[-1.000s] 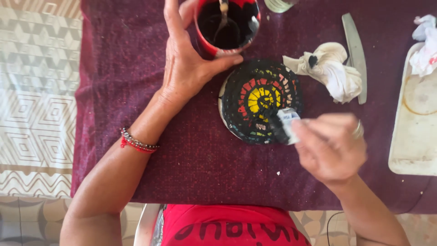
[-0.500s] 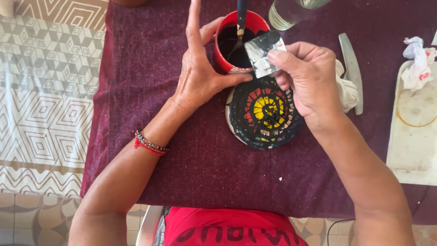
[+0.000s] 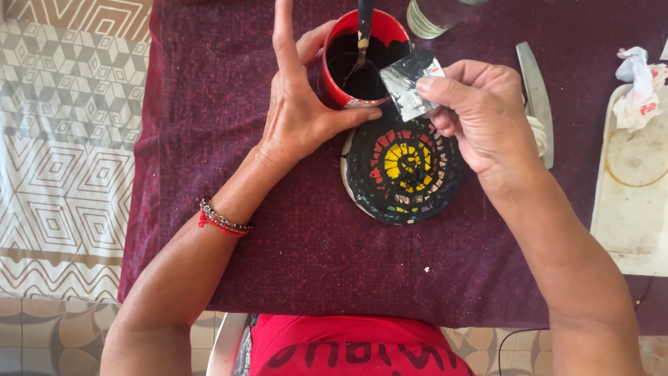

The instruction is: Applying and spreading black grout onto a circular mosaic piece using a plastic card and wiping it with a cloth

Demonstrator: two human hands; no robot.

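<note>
Desk [image 3: 90, 139]: cloth with a grey and white geometric pattern covers it, as we see at the left; a dark purple mat [image 3: 313, 264] lies over the middle and carries nearly everything else.
Tray [image 3: 630, 216]: we find a pale, stained tray at the right edge, with a crumpled white rag [image 3: 640, 87] resting on its upper end.
Mosaic disc [image 3: 403, 170]: round piece lying flat on the mat, smeared black around the rim, with a yellow centre and red and pale tiles ringed around it. It sits just below the cup and between our two hands.
Cup [image 3: 362, 59]: red cup upright on the mat, filled with black paste; a stirring tool [image 3: 363, 35] stands in it, handle leaning toward the top edge.
Left hand [image 3: 303, 104]: we have it wrapped against the cup's left side, thumb reaching along the lower rim, index finger stretched straight up. A beaded bracelet with a red cord [image 3: 223, 221] circles the wrist.
Right hand [image 3: 480, 115]: pinching a small flat scraper between thumb and fingertips, the other fingers curled in.
Scraper [image 3: 410, 83]: small grey card coated in black paste, held tilted over the cup's right rim and the top of the disc.
Blade [image 3: 534, 90]: long grey flat tool on the mat, just right of our right hand.
</note>
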